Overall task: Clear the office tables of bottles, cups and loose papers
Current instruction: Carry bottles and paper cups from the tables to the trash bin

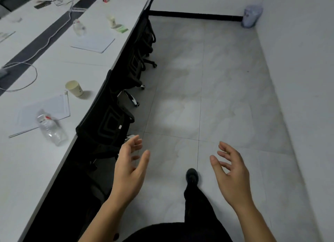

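clear plastic bottle (51, 128) with a white cap stands on the near edge of the white table (27, 169), its base overlapping a sheet of paper (43, 111); a pale paper cup (74, 88) sits just beyond. left hand (129, 171) and right hand (233, 176) are both open and empty over the floor, the bottle well to the left of the left hand.

Dim, flat overhead light; a pale glare patch on the floor (173, 115) (motion blur and wide-angle bending grow beyond it).
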Tool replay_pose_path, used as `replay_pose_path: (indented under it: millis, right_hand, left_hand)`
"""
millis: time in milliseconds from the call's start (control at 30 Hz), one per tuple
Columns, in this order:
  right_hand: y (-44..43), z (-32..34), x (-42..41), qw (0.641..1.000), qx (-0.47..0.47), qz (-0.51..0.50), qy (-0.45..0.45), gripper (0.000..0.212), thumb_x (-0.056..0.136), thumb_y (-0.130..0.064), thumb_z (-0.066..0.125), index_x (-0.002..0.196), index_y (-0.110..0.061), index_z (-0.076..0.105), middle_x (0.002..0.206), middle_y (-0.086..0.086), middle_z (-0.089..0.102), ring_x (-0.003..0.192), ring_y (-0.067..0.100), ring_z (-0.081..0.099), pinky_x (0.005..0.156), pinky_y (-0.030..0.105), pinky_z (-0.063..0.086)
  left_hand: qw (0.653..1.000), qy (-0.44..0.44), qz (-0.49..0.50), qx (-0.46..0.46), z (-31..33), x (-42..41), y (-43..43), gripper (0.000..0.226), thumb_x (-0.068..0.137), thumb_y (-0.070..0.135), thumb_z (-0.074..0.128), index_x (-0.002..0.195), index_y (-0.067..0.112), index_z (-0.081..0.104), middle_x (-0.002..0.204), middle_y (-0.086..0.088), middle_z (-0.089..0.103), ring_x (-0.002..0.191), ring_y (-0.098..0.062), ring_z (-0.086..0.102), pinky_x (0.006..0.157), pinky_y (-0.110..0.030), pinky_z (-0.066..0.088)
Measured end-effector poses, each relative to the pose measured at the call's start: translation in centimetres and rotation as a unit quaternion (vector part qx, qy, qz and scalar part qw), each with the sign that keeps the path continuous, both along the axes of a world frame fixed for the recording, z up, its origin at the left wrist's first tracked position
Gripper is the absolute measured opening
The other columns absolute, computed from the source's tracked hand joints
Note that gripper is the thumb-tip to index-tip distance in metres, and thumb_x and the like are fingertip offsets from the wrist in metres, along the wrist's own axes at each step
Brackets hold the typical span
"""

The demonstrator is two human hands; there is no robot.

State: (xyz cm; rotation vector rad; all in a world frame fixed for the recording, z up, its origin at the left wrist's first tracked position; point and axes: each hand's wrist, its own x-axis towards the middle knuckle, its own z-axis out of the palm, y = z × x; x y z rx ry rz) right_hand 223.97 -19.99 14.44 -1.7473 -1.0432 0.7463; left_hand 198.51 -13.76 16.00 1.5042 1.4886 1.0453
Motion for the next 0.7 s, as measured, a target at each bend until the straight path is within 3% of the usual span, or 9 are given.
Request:
replay_pose_path:
  millis: [167, 333, 533, 700]
  right_hand:
    - [15.0, -2.8, 3.1, 0.996, -0.032, 0.076, 0.015, 0.042, 0.091, -0.028, 0.067, 0.130, -0.037, 0.052, 0.128, -0.019, 0.056, 0.115, 0.000, 0.057, 0.095, 0.028, 0.051]
    - [31.8, -0.7, 2.0, 0.974, -0.035, 0.224, 0.001, 0.041, 0.093, -0.029, 0.065, 0.130, -0.039, 0.051, 0.127, -0.018, 0.056, 0.115, -0.001, 0.056, 0.096, 0.029, 0.051]
    - [45.6, 1.0, -5.5, 0.914, -0.026, 0.405, -0.013, 0.040, 0.093, -0.026, 0.065, 0.130, -0.036, 0.053, 0.120, -0.019, 0.057, 0.115, -0.001, 0.055, 0.092, 0.022, 0.047]
    - [51.9, -1.1, -12.6, 0.866, -0.045, 0.497, -0.028, 0.043, 0.093, -0.027, 0.066, 0.133, -0.035, 0.053, 0.123, -0.018, 0.056, 0.116, -0.002, 0.055, 0.095, 0.024, 0.049]
  left_hand:
    - [0.996, 0.014, 0.081, -0.044, -2.5, 2.5, 9.3, 0.042, 0.086, 0.037, 0.062, 0.124, 0.048, 0.047, 0.123, 0.014, 0.059, 0.116, -0.004, 0.057, 0.093, -0.030, 0.051]
    - [0.973, 0.026, 0.225, -0.051, -0.2, 2.5, 16.5, 0.045, 0.090, 0.029, 0.066, 0.130, 0.036, 0.048, 0.124, 0.015, 0.058, 0.115, -0.003, 0.057, 0.095, -0.037, 0.052]
    - [0.904, -0.004, 0.425, -0.048, 0.8, -0.8, 20.9, 0.050, 0.090, 0.039, 0.064, 0.136, 0.026, 0.049, 0.123, 0.014, 0.059, 0.117, -0.006, 0.057, 0.095, -0.041, 0.052]
    - [0.851, -0.026, 0.521, -0.067, -1.8, -3.9, 23.6, 0.046, 0.088, 0.041, 0.063, 0.129, 0.047, 0.045, 0.123, 0.016, 0.059, 0.117, -0.005, 0.057, 0.097, -0.037, 0.050]
